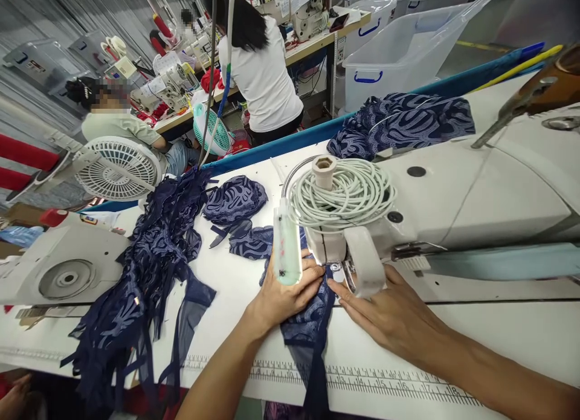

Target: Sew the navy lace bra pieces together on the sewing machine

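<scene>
A strip of navy patterned lace fabric [309, 329] lies under the head of a white sewing machine [457, 196] and hangs over the table's front edge. My left hand [283, 296] lies flat on the fabric, left of the presser foot [338, 272], fingers stretched out. My right hand [385, 308] rests flat on the table right of the fabric, fingertips touching its edge near the foot. A small light [286, 251] on a flexible neck hangs above my left hand.
A pile of navy lace pieces [149, 269] trails off the table at left, with more pieces [235, 199] and a heap [401, 124] further back. A coil of white cord [344, 193] sits on the machine. A fan [118, 169], plastic bins [399, 51] and two seated people are beyond.
</scene>
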The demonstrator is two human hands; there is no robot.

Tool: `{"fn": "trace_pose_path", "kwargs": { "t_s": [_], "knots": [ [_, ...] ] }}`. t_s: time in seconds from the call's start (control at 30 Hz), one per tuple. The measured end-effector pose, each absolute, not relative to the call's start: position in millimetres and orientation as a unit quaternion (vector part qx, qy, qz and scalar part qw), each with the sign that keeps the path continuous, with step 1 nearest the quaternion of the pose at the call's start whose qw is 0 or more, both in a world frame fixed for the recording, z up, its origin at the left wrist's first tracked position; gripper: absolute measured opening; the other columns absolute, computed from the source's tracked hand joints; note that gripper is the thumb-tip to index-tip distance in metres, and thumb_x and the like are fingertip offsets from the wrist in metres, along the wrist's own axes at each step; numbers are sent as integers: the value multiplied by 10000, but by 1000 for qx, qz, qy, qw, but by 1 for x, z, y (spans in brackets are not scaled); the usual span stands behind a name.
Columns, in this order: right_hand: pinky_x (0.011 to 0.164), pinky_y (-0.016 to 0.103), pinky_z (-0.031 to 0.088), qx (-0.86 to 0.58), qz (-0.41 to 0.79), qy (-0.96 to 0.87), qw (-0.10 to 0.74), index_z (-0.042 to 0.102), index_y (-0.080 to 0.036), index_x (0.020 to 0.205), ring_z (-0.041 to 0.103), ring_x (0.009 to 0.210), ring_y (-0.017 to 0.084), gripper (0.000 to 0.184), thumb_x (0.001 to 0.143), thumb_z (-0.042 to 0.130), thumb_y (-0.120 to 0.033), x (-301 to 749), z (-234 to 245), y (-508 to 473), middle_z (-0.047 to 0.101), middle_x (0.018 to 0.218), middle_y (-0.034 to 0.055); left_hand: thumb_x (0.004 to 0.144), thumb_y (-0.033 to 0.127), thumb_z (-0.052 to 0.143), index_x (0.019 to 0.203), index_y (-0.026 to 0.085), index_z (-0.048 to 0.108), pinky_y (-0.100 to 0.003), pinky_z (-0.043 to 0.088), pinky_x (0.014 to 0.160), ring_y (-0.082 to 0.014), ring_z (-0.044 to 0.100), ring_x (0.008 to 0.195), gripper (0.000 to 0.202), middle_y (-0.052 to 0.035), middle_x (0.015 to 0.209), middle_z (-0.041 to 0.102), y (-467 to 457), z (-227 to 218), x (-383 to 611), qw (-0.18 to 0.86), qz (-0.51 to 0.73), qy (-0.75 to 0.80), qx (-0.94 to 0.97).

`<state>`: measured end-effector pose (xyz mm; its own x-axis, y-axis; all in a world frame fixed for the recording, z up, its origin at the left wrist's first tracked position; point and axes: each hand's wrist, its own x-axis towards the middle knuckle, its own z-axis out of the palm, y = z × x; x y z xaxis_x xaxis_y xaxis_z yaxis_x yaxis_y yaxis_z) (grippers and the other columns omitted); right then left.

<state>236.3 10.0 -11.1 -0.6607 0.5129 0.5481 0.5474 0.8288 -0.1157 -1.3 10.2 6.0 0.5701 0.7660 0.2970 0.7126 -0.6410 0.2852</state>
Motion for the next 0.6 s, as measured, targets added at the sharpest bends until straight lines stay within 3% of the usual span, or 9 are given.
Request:
{"fn": "trace_pose_path", "kwargs": {
  "t_s": [0.33,0.47,0.6],
  "knots": [
    [812,406,406,-319,-68,-903,278,693,-162,1228,594,867,244,346,980,456,-122,238,-19,12,682,843,93,995,158,511,1081,208,686,-419,525,1012,-200,707,944,201,-49,1015,755,14,8,0,57,204,413,886],
    [860,438,396,-302,-18,-911,280,672,-164,1228,573,803,230,346,984,435,-99,238,-17,11,641,725,33,986,156,543,1098,178,678,-365,550,946,-204,702,984,177,-74,1086,749,12,10,4,30,219,380,898],
    [879,440,383,-291,10,-906,306,670,-168,1210,545,733,218,343,978,434,-76,236,-12,8,535,584,-20,979,133,552,1127,145,663,-354,556,957,-213,696,1042,185,-72,1036,753,7,12,7,15,201,363,910]
  ]
}}
